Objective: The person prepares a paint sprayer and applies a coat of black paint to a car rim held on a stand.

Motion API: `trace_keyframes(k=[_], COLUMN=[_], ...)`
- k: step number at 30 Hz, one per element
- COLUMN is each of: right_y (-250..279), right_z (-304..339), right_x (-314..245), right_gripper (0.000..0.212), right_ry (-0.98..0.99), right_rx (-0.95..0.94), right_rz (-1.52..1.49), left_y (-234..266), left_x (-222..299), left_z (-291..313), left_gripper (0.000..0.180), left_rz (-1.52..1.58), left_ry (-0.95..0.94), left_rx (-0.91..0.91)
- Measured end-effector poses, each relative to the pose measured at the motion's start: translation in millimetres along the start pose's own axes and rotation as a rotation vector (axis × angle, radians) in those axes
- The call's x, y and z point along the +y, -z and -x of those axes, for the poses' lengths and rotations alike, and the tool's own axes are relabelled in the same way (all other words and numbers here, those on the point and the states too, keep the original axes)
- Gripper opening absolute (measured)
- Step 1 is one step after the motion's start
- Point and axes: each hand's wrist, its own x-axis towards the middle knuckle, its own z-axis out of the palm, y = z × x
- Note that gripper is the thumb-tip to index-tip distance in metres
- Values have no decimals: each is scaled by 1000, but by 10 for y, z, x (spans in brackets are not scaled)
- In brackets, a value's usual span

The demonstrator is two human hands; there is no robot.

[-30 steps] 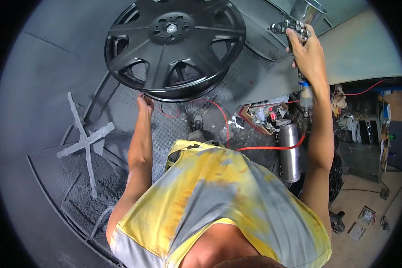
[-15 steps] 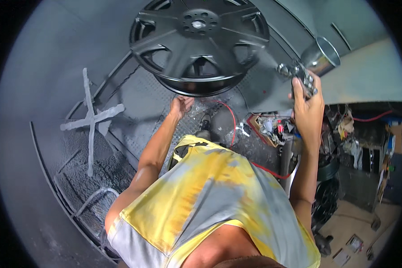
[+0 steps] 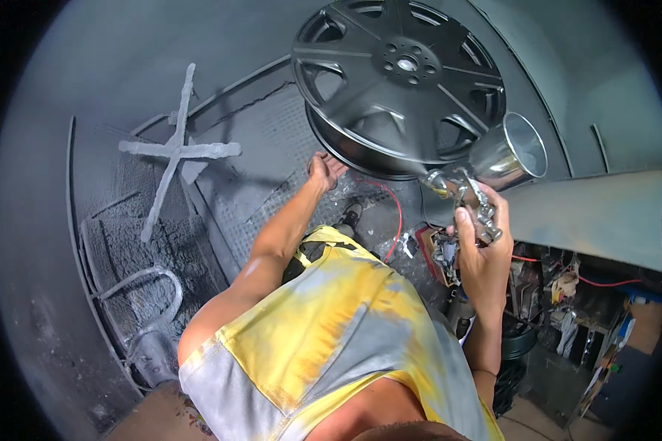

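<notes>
A dark, matte black car wheel rim [image 3: 381,82] with several broad spokes lies face up at the top of the view; what bears it is hidden underneath. My right hand [image 3: 485,239] is wrapped round a metal spray gun [image 3: 465,192] that carries a shiny metal cup [image 3: 493,156]. The gun's nozzle end sits close to the wheel's lower right edge and blurs there; I cannot make out whether spray comes out. Below the wheel's near side, my left hand [image 3: 326,170] reaches out with fingers extended and nothing visible in them. Whether its fingertips touch the wheel is unclear.
On the left stands a grey, paint-crusted cross-shaped stand [image 3: 175,151] near a curved pipe [image 3: 176,294]. A red hose [image 3: 400,220] runs over the floor. Cluttered shelves [image 3: 566,345] and a box of scraps [image 3: 435,257] are at the right. Grey walls surround the wheel.
The spray gun has come from right of the wheel to its lower right edge. The whole view has swung, so the wheel appears farther right. My left hand stays below the rim.
</notes>
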Motion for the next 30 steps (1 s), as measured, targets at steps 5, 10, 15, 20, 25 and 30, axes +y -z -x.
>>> trace_keyframes(k=[5,10,15,20,25,30], right_y=[-279,-609,-904,-1105,-1169,-967], right_z=[-307,-795,-1385,-1883,-2187,-2185], right_x=[-167,-407,-565,-733,-754,-830], right_gripper=[35,32,33,34,36,35], right_ry=[142,307,323,331,365,317], right_rx=[-210,-316,-337,-356,-275,-137], right_rz=[-40,-20,-74,51,-35,-39], left_y=[-132,-215,-414,-330,-226,-249], left_x=[-89,-63,39,96,231,237], left_z=[85,78,70,67,-110,-216], left_gripper=[60,75,93,93,92,87], left_rz=[-32,-52,19,-26,-35,-124], left_ry=[47,-17,16,40,44,-18], left_rx=[-46,-37,-89,-73,-67,-5])
